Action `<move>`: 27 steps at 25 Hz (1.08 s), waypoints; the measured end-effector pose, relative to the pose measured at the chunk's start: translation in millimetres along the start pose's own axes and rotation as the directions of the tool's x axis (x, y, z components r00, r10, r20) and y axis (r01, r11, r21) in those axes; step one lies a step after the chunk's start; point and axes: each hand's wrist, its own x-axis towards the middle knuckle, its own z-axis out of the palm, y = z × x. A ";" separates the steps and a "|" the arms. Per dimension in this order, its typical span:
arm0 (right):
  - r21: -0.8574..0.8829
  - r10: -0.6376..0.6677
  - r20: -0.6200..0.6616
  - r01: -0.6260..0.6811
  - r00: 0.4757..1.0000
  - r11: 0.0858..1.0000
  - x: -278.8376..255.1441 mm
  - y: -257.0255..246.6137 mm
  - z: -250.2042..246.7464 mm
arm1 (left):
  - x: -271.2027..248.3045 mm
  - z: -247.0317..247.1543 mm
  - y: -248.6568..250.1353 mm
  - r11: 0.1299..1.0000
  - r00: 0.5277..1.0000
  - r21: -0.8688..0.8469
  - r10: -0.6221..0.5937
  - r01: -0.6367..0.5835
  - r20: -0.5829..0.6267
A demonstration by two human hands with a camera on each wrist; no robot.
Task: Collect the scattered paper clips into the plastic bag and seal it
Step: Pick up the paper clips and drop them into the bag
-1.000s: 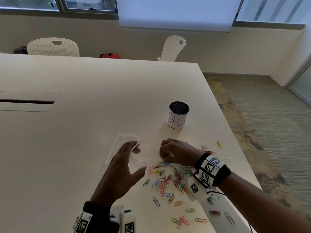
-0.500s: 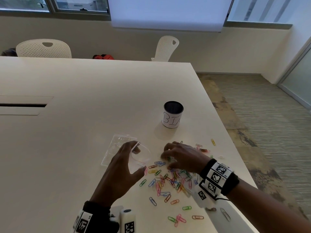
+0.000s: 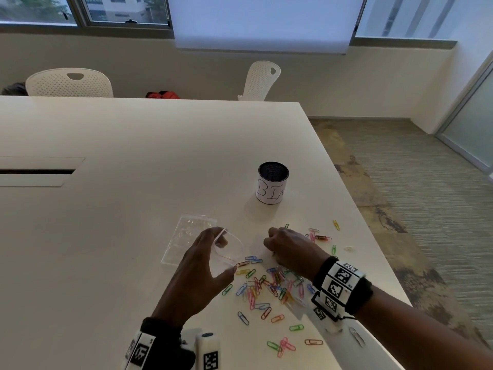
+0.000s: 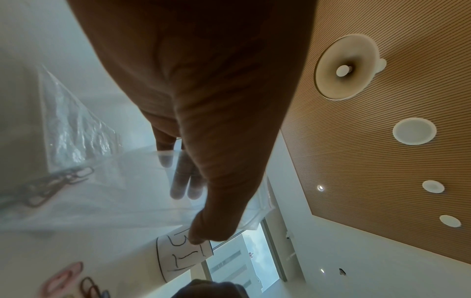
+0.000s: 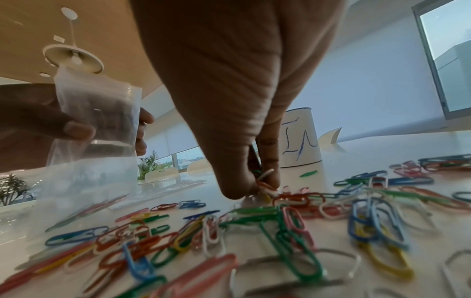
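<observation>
One labelled cup (image 3: 272, 186) stands mid-frame on table (image 3: 106, 236); two chairs behind. Left hand (image 3: 197, 273) fingers hold plastic bag (image 3: 226, 252) open. Right hand (image 3: 290, 249) fingers pinch several paper clips (image 5: 265, 181); dozens of paper clips lie lower centre.

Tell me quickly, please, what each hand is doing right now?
Left hand: holding the bag open.
Right hand: fingers pinching clips on the table.

Soft, dim daylight enters from the far windows (image 3: 85, 9) and spreads evenly over the bench (image 3: 133, 209). The cup (image 3: 272, 186) casts a faint shadow to its near left. Straight lines bow at the head view's edges. In the right wrist view the nearest paper clips (image 5: 203, 262) are blurred; the left wrist view is hazy through the plastic bag (image 4: 102, 191).
</observation>
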 end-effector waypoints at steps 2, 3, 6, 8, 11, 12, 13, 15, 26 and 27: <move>0.042 0.050 0.002 -0.050 0.999 0.998 0.9 5.9 -3.5 | -0.8 1.2 -0.5 1.000 1.000 -0.005 -0.004 0.004 0.006; 0.097 0.092 -0.011 -0.090 0.996 0.991 0.8 10.3 -6.6 | -1.2 1.6 -0.4 1.000 1.000 -0.006 -0.005 0.005 0.007; 0.352 0.227 -0.087 -0.183 0.970 0.918 -3.1 25.9 -17.1 | -1.2 3.4 -0.8 1.000 1.000 -0.004 -0.006 0.006 0.006; 0.526 0.304 -0.089 -0.215 0.948 0.823 -8.4 31.9 -24.0 | -0.2 4.5 -1.1 1.000 1.000 0.002 -0.005 0.005 0.011; 0.721 0.352 -0.038 -0.218 0.935 0.657 -17.1 26.1 -42.5 | 0.8 6.3 -0.4 1.000 1.000 0.002 -0.007 0.007 0.016; 0.769 0.350 -0.034 -0.199 0.936 0.607 -20.1 20.5 -51.5 | 1.2 7.1 -0.1 1.000 1.000 0.001 -0.010 0.010 0.015; 0.808 0.341 -0.037 -0.173 0.939 0.564 -21.7 13.7 -61.4 | 1.5 7.6 0.5 1.000 1.000 0.000 -0.013 0.013 0.013; 0.839 0.302 -0.070 -0.108 0.951 0.534 -23.1 -4.2 -80.9 | 2.7 8.6 0.7 1.000 1.000 0.003 -0.016 0.016 0.017; 0.572 0.025 -0.222 0.109 0.975 0.813 1.8 -74.5 -83.5 | 3.3 8.2 -2.1 0.999 0.999 -0.013 -0.042 0.042 0.025; 0.568 0.026 -0.225 0.109 0.974 0.816 1.6 -74.5 -83.4 | 2.8 7.7 -1.8 0.999 0.999 -0.002 -0.042 0.043 0.023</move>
